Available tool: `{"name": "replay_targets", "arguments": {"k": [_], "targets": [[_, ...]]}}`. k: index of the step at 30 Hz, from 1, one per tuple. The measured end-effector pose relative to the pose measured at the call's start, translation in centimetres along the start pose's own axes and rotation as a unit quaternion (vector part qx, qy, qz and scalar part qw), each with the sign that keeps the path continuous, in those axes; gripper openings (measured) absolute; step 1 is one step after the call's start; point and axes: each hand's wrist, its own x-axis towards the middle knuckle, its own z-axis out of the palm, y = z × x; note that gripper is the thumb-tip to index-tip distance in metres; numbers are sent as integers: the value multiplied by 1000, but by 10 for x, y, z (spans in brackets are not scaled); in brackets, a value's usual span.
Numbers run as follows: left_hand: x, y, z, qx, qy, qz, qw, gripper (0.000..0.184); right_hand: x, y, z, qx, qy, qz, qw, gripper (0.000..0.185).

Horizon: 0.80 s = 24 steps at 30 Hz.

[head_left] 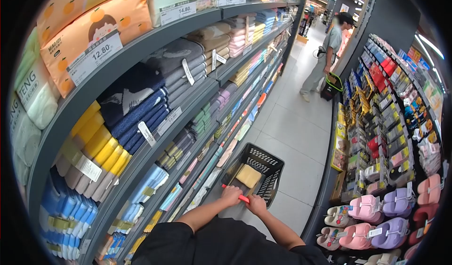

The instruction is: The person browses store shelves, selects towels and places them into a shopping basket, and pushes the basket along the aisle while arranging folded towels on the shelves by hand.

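Note:
Both of my hands grip the red handle (pixel 243 198) of a dark shopping basket (pixel 275 159) with perforated walls. My left hand (pixel 231 195) is closed around the handle's left part, and my right hand (pixel 256 203) closes on its right end. Inside the basket lies a folded yellowish item (pixel 248 175), perhaps a towel, on top of something darker that I cannot make out. The basket is in the aisle just ahead of my body.
Shelves of folded towels (pixel 129 100) and packaged goods (pixel 96 34) line the left side. On the right are racks of hanging packs (pixel 376 138) and pastel slippers (pixel 365 208). A person (pixel 329 53) with another basket (pixel 331 86) stands further along the tiled aisle floor (pixel 301 161).

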Motion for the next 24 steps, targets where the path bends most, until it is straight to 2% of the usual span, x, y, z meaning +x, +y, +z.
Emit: {"name": "replay_targets", "arguments": {"k": [8, 14, 16, 20, 23, 24], "targets": [[-13, 5, 6, -5, -7, -11, 1000, 27, -9, -5, 0, 6, -41, 11, 999, 26], [-17, 13, 1, -50, -40, -9, 998, 46, -17, 1, -6, 37, -45, 2, 998, 29], [-18, 16, 3, -53, -30, -27, 998, 50, -17, 1, -4, 47, -68, 36, 996, 29], [-13, 27, 4, -41, 5, -67, 997, 58, -9, 6, -13, 45, -88, 39, 994, 32], [-12, 34, 15, -36, 94, -96, 990, 60, -8, 21, -9, 100, -24, -20, 995, 34], [-13, 38, 12, -39, 68, -121, 990, 63, -7, 23, -13, 105, -10, -34, 994, 32]]}}
